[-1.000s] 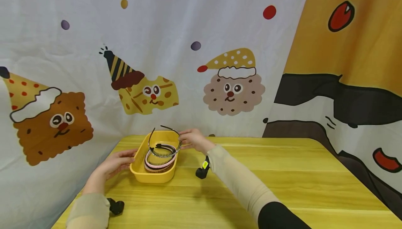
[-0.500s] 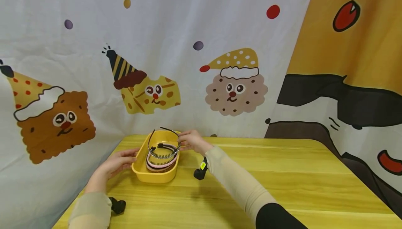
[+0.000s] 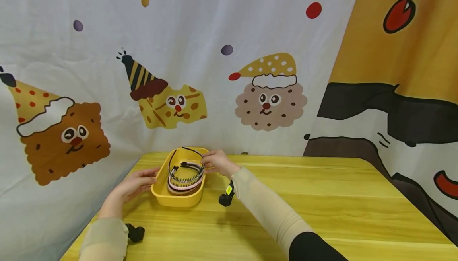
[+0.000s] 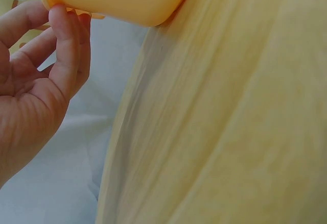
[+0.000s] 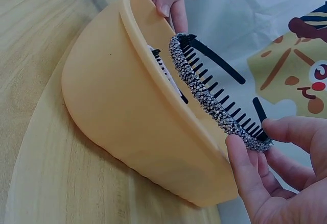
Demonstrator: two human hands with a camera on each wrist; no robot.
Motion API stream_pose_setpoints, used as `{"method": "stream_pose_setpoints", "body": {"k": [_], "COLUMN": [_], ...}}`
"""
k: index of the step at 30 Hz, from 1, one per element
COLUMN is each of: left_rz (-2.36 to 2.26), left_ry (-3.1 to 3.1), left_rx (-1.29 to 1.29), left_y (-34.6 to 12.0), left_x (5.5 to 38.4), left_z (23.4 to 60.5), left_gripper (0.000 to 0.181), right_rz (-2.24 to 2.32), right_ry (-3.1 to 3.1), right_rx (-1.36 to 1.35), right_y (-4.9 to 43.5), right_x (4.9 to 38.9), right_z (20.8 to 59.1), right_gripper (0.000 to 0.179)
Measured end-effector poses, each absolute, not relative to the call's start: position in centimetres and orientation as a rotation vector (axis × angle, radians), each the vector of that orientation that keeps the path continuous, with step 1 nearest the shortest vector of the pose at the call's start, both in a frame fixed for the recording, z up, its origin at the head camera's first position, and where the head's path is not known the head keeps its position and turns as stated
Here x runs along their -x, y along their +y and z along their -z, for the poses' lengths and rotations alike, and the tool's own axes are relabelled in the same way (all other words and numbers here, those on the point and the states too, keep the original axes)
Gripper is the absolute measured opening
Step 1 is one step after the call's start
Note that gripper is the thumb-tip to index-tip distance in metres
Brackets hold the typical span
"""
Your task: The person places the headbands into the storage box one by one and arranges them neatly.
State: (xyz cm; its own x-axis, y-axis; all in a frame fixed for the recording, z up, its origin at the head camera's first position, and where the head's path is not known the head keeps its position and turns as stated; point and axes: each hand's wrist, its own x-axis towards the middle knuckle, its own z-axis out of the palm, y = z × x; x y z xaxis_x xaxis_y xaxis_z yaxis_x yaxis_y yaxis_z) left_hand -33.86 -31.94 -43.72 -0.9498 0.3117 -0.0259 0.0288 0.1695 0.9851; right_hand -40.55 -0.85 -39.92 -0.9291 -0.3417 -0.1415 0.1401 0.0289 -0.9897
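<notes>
A yellow plastic basket stands at the left of the table with several headbands stacked in its near part, one of them pink. My right hand is at the basket's right rim, pinching a glittery silver headband by one side between thumb and fingers. That headband has black comb teeth along its inner edge, and its black ends point up and away from the pile. On the other side, my left hand holds the basket at its left rim with its fingertips, as the left wrist view also shows.
The wood-grain table extends to the right of the basket. Behind it hangs a white cloth printed with cartoon biscuits and cheese. A black wrist camera sits under the right cuff, another black camera by the left one.
The silver headband has sunk a little lower in the basket, closer to the stacked headbands, with my right hand following. My left hand keeps its place on the rim.
</notes>
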Motion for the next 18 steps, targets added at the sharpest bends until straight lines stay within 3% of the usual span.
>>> {"method": "stream_pose_setpoints", "body": {"k": [18], "left_rz": [-1.859], "left_ry": [2.197], "left_rx": [-0.349], "left_y": [-31.96], "left_x": [33.76], "left_z": [43.51], "left_gripper": [0.062], "right_rz": [1.919], "right_ry": [1.956], "right_rx": [0.229], "right_y": [-0.92], "right_x": [40.24], "right_z": [39.71], "right_gripper": [0.042]}}
